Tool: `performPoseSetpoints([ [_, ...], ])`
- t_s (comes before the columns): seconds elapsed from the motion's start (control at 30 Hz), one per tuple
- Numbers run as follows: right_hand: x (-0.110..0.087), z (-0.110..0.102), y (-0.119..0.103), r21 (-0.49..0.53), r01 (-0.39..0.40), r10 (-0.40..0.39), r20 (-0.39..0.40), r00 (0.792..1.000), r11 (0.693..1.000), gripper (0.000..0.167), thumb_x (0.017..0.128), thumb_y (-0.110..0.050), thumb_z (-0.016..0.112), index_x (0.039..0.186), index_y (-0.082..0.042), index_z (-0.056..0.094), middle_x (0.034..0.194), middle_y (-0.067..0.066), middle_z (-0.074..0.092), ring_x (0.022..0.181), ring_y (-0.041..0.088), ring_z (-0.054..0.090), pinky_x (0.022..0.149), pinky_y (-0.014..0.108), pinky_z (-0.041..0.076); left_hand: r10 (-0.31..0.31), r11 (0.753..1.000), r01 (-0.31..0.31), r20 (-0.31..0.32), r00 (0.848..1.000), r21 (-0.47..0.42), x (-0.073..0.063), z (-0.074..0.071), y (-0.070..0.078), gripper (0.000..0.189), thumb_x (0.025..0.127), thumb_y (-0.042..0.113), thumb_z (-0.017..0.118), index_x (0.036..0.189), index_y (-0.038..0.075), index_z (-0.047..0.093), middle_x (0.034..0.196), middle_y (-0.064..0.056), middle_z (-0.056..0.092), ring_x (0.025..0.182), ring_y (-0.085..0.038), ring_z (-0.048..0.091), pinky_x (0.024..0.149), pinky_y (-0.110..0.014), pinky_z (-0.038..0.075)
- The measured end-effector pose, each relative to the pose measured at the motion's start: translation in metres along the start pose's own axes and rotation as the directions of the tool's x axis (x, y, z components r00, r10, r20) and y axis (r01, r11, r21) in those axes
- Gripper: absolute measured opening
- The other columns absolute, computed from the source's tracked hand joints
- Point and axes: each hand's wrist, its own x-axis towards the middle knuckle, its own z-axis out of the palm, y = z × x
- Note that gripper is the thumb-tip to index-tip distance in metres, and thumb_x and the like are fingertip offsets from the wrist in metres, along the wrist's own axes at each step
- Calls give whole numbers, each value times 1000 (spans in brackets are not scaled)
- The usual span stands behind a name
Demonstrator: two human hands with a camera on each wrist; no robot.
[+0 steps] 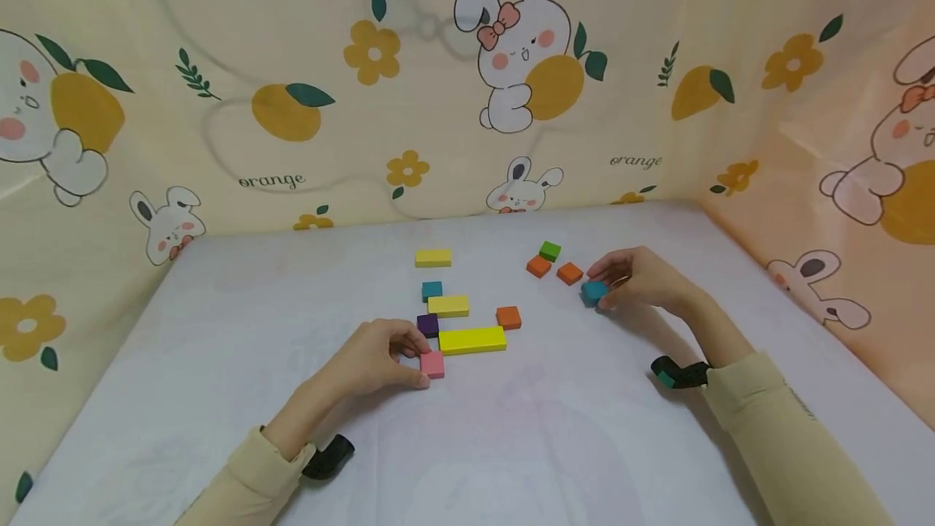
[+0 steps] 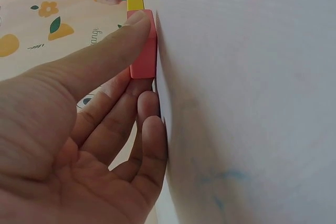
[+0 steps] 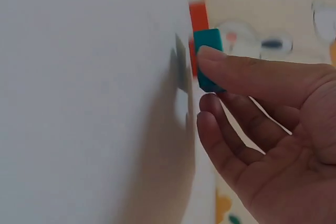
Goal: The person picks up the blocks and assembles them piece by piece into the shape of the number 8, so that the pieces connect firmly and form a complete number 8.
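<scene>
My left hand pinches a small pink block that lies on the white table, just left of a long yellow block. In the left wrist view the thumb lies across the pink block, with the other fingers curled beneath it. My right hand grips a teal block at the right. The right wrist view shows that teal block between thumb and fingers, slightly off the surface, with an orange block beyond it.
A purple block, two shorter yellow blocks, a second teal block and an orange block lie mid-table. Two orange blocks and a green one sit near my right hand. Printed cloth walls enclose three sides.
</scene>
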Motion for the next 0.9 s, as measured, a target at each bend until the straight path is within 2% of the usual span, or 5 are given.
performPoseSetpoints([
  [0.17, -17, 28, -23, 14, 39, -39, -5, 999, 999, 41, 75, -11, 87, 111, -6, 69, 108, 7, 69, 103, 27, 61, 91, 38, 50, 14, 1000, -14, -2, 1000, 11, 0, -1, 1, 31, 73, 24, 90, 96, 18, 70, 92, 7, 65, 90, -16, 58, 82, -34, 49],
  [0.37, -34, 61, -50, 49, 120, -122, 43, 992, 992, 40, 73, -9, 87, 108, -7, 70, 103, 6, 69, 96, 25, 63, 86, 36, 52, 1, 1000, -1, -2, 1000, 14, 0, 0, 0, 31, 72, 24, 90, 96, 20, 70, 92, 9, 65, 89, -16, 59, 82, -33, 50],
  [0.5, -38, 77, -65, 54, 140, -143, 50, 988, 989, 39, 73, -11, 88, 107, -8, 71, 102, 4, 68, 93, 26, 62, 83, 35, 53, 3, 1000, -3, 0, 1000, 8, 0, 0, -1, 31, 72, 24, 90, 96, 20, 70, 92, 8, 65, 89, -16, 59, 81, -33, 50],
  [0.63, -37, 92, -71, 66, 141, -146, 86, 986, 988, 37, 72, -11, 88, 105, -11, 71, 99, 3, 68, 91, 27, 61, 81, 34, 53, -1, 1000, 2, -3, 1000, 9, 0, 0, -2, 31, 72, 24, 90, 96, 20, 69, 91, 8, 65, 89, -16, 58, 81, -33, 50],
  [0.9, -32, 106, -71, -6, 192, -188, 176, 966, 981, 35, 73, -11, 88, 102, -9, 71, 98, 1, 68, 88, 26, 61, 80, 33, 54, 0, 1000, -1, 3, 1000, 11, -1, -1, 2, 31, 73, 24, 89, 96, 18, 70, 92, 7, 65, 90, -16, 58, 82, -33, 49],
])
